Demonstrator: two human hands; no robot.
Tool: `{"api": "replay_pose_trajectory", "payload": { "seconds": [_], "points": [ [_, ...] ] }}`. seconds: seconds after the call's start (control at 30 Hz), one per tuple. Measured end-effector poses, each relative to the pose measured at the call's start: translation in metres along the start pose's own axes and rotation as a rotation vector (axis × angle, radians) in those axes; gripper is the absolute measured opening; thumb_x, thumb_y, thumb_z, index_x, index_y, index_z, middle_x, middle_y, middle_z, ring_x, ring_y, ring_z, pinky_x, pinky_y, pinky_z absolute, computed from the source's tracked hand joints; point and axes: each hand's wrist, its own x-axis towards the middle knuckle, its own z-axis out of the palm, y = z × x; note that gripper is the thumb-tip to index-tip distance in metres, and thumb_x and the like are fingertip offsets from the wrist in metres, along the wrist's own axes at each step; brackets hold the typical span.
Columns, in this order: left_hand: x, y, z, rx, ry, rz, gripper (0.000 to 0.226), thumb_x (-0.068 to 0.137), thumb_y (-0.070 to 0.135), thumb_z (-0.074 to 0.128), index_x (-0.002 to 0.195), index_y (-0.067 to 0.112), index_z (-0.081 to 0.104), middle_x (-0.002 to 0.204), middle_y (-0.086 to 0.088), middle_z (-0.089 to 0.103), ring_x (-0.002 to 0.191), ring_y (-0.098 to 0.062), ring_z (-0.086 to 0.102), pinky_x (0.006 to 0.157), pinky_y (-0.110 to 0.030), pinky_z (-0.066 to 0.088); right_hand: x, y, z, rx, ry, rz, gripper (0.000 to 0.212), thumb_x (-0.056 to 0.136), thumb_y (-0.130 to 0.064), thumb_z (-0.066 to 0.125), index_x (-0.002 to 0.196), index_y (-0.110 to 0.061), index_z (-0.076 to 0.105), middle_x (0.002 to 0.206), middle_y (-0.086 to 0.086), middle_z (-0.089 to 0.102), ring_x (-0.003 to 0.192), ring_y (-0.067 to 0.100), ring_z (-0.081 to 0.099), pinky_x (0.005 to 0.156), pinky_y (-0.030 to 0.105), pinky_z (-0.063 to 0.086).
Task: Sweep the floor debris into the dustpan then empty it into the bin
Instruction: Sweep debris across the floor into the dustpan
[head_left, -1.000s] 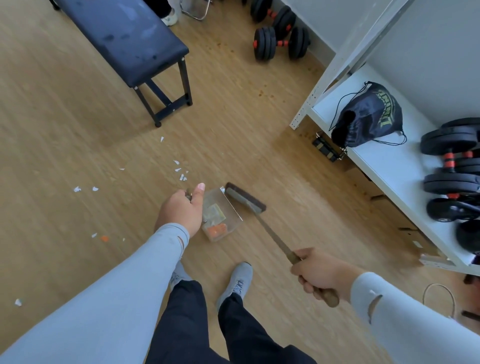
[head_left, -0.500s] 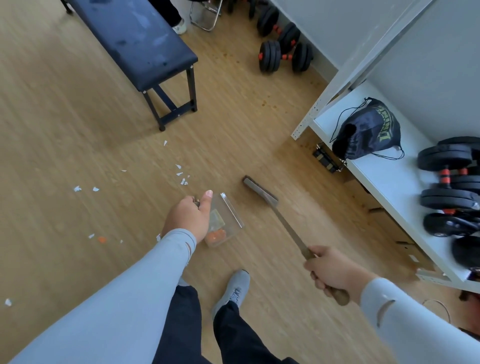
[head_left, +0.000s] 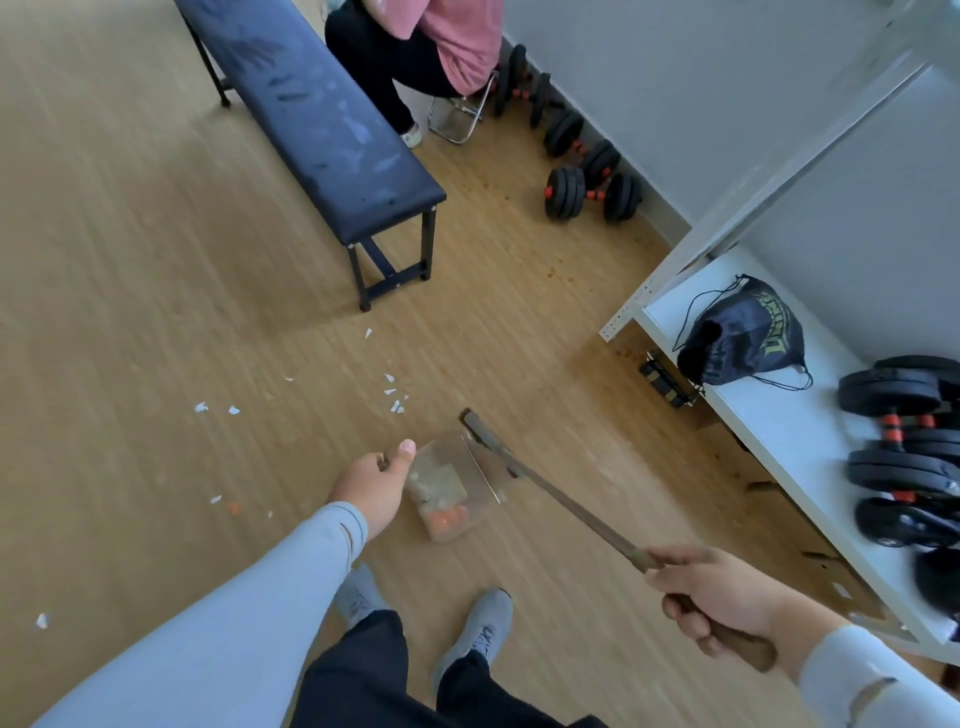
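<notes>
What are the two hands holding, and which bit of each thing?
The right hand grips the brush by the far end of its long wooden handle. The left hand holds the clear dustpan by its handle, thumb on top.

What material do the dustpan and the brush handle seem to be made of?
Dustpan: probably clear plastic, since the floor and collected debris show through its walls. Brush handle: looks like wood, brown and matte where the right hand grips it.

The seated person (head_left: 415, 47) is cut off by the top edge, and the dustpan (head_left: 447, 488) contents (orange and tan bits) blur beyond naming.
</notes>
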Motion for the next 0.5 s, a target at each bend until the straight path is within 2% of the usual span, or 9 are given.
{"api": "replay_pose_trajectory", "payload": {
  "seconds": [0.1, 0.23, 0.27, 0.37, 0.5],
  "points": [
    [-0.012, -0.009, -0.045, -0.064, 0.053, -0.012, 0.066, 0.098, 0.070, 0.040, 0.087, 0.009, 0.062, 0.067, -0.003, 0.063, 0.059, -0.027, 0.056, 0.066, -0.035, 0.051, -0.007, -0.028, 0.026, -0.185, 0.067, -0.079, 0.031, 0.098, -0.007, 0.054, 0.126, -0.018, 0.055, 0.066, 0.011, 0.050, 0.043, 0.017, 0.040, 0.039, 0.025, 0.033],
    [-0.026, -0.028, -0.094, -0.188, 0.049, -0.029, 0.071, 0.099, 0.067, 0.043, 0.097, -0.002, 0.060, 0.065, -0.006, 0.052, 0.045, -0.021, 0.041, 0.049, -0.026, 0.039, -0.010, -0.065, 0.057, -0.316, 0.121, -0.125, 0.025, 0.095, -0.013, 0.052, 0.118, -0.022, 0.057, 0.058, 0.008, 0.053, 0.043, 0.016, 0.043, 0.043, 0.026, 0.036],
    [-0.028, -0.032, -0.104, -0.207, 0.048, -0.025, 0.072, 0.099, 0.066, 0.043, 0.099, -0.004, 0.060, 0.065, -0.007, 0.051, 0.044, -0.020, 0.040, 0.048, -0.026, 0.038, -0.010, -0.073, 0.064, -0.329, 0.137, -0.143, 0.026, 0.095, -0.014, 0.052, 0.119, -0.023, 0.057, 0.056, 0.006, 0.054, 0.042, 0.016, 0.044, 0.043, 0.026, 0.037],
    [-0.029, -0.043, -0.131, -0.237, 0.076, 0.000, 0.067, 0.100, 0.065, 0.043, 0.087, 0.002, 0.060, 0.061, -0.005, 0.055, 0.040, -0.018, 0.044, 0.049, -0.027, 0.040, -0.005, -0.103, 0.086, -0.366, 0.176, -0.202, 0.031, 0.092, -0.015, 0.052, 0.122, -0.023, 0.058, 0.054, 0.004, 0.056, 0.042, 0.015, 0.045, 0.042, 0.024, 0.038],
    [-0.024, -0.055, -0.160, -0.279, 0.127, -0.012, 0.066, 0.098, 0.067, 0.045, 0.084, 0.006, 0.062, 0.057, -0.003, 0.058, 0.044, -0.021, 0.048, 0.053, -0.029, 0.044, 0.009, -0.154, 0.110, -0.390, 0.198, -0.250, 0.034, 0.088, -0.011, 0.053, 0.120, -0.018, 0.062, 0.056, 0.006, 0.059, 0.043, 0.017, 0.046, 0.044, 0.025, 0.038]
  ]
}}
